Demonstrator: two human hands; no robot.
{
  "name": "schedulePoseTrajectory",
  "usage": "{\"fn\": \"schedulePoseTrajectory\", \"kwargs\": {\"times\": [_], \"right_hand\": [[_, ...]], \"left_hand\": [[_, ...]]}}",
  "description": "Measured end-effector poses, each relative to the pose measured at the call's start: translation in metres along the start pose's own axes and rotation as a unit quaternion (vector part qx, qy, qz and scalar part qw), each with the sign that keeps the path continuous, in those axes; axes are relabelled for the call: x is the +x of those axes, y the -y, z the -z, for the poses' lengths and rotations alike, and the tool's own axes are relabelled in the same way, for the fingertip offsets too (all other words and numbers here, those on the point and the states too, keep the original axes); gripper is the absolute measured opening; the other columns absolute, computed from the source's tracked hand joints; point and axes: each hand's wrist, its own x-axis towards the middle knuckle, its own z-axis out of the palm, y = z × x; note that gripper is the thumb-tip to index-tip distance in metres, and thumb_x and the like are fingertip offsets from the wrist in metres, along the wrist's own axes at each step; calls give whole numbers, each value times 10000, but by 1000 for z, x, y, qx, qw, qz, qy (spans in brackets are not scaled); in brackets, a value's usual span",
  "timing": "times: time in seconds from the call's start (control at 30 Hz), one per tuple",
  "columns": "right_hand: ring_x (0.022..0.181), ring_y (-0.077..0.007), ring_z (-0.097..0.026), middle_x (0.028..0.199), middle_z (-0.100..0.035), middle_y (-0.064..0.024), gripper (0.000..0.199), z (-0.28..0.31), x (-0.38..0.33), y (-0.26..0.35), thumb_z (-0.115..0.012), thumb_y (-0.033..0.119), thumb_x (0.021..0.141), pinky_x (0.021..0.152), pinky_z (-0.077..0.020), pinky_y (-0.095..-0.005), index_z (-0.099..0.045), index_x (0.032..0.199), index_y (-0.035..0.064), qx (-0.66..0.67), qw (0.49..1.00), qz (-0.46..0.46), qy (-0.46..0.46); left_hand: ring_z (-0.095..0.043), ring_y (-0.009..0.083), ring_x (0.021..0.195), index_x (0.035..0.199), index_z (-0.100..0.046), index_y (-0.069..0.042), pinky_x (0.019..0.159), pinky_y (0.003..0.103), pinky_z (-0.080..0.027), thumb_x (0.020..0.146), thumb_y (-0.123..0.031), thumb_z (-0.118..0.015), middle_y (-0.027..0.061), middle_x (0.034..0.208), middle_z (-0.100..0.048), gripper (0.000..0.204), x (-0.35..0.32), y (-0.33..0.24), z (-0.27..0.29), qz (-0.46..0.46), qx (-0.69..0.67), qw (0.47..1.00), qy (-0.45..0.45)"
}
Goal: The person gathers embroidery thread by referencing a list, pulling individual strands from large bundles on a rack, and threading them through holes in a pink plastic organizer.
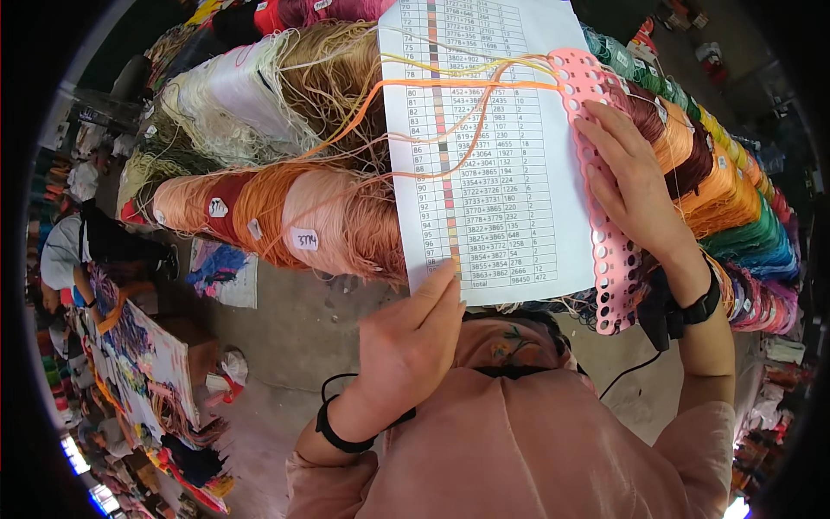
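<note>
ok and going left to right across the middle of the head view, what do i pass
Peach thread bundle, dark red thread bundle, rust-orange thread bundle, pale pink thread bundle, left hand, printed sheet, pink perforated strip, right hand, green thread bundle.

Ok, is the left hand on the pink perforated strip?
No, the left hand touches the white paper sheet near its lower-left corner.
</note>
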Motion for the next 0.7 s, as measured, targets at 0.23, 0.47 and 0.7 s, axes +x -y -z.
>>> {"fn": "schedulePoseTrajectory", "kwargs": {"times": [0.23, 0.47, 0.7], "right_hand": [[1112, -329, -373, 1205, -396, -146, 437, -2, 0, -2, -517, 69, 693, 914, -309, -399, -447, 1123, 33, 0, 1000, 0, -7], [1122, -326, -368, 1207, -396, -140, 423, -6, -2, -2, -515, 68, 696, 911, -315, -402, -459, 1114, 33, 9, 1000, -7, -15], [1125, -314, -369, 1202, -398, -139, 409, -8, -2, -1, -517, 62, 690, 913, -315, -401, -472, 1094, 27, 20, 999, -6, -33]], "left_hand": [[-598, 252, 708, 875, -569, 58, 598, 290, -486, 686, 4, -605, 137, 992, -566, 200, -4, -3, -2, -3, -18, 999, 36], [-600, 256, 763, 894, -564, 60, 633, 299, -490, 692, 2, -602, 149, 1006, -559, 213, 1, -7, -3, -6, -22, 998, 51], [-589, 267, 836, 923, -559, 65, 676, 311, -490, 697, -5, -600, 161, 1018, -551, 240, 7, -10, -8, -14, -32, 998, 50]]}}
